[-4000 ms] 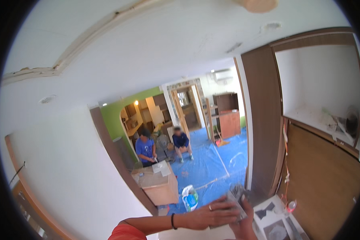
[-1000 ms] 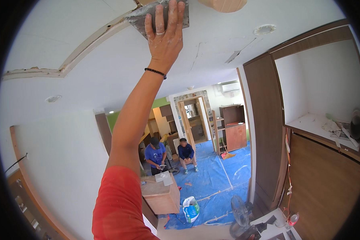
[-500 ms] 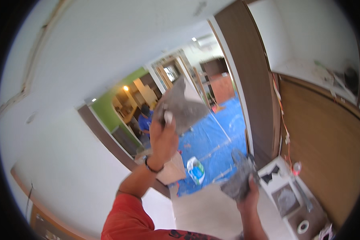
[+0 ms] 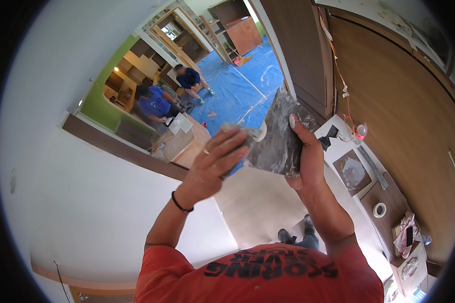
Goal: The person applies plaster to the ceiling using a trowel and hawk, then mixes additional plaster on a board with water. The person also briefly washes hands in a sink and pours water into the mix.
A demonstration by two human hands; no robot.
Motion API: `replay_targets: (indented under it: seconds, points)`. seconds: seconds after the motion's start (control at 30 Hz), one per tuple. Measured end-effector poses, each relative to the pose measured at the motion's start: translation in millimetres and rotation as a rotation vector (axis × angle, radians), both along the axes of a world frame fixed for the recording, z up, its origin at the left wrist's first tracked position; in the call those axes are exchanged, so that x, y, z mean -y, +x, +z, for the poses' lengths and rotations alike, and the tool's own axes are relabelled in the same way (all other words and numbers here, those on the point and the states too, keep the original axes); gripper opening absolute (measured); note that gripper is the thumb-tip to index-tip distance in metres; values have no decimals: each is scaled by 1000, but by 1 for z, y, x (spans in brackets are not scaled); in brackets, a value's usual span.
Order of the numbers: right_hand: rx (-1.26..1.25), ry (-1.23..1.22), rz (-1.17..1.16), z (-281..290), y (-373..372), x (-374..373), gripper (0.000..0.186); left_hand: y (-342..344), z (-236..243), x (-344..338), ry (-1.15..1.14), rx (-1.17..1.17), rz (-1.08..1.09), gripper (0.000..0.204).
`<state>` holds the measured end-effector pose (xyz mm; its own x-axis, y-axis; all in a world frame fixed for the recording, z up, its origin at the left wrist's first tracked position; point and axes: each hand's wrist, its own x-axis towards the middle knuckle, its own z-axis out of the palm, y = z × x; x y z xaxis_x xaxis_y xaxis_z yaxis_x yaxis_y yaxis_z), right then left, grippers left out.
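Observation:
My right hand [image 4: 311, 149] grips a dark, flat, plaster-smeared plate [image 4: 278, 144], its thumb lying across the top face. At the plate's left edge, my left hand [image 4: 212, 164] is closed around a grey, flat plastering blade [image 4: 232, 127], mostly covered by the fingers. Blade and plate meet or overlap; whether they touch cannot be made out. A pale dab of putty [image 4: 262, 132] shows between them. Both hands are raised in front of my chest.
White wall [image 4: 111, 187] stands on the left, a brown door panel [image 4: 399, 101] on the right. A counter [image 4: 349, 166] holds a tape roll [image 4: 379, 209] and a bottle [image 4: 360, 131]. Beyond the doorway, two people [image 4: 156, 103] are near a wooden box [image 4: 187, 144] and blue floor sheeting [image 4: 237, 86].
My left hand has come down from its raised position with the blade. My right hand has risen with the plate, bringing the two together. The view has tilted, showing more of my shirt and feet.

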<state>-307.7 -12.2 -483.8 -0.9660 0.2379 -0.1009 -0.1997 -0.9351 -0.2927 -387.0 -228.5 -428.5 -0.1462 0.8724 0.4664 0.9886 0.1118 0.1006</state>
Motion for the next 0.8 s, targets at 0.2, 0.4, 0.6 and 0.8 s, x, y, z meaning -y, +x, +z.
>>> replay_targets:
  seconds: [0.2,0.4,0.6,0.8]
  points:
    - [33,27,-341,8,1,1,40,23,-21,42,568,603,455,37]
    - [58,-108,-595,1,-10,29,41,61,-22,-2,778,1142,376,26]
    - [-90,423,-628,-6,-9,42,25,38,-24,-11,751,1100,355,25]
    - [-166,695,-524,-18,-7,31,31,26,19,-20,1091,1255,204,35]
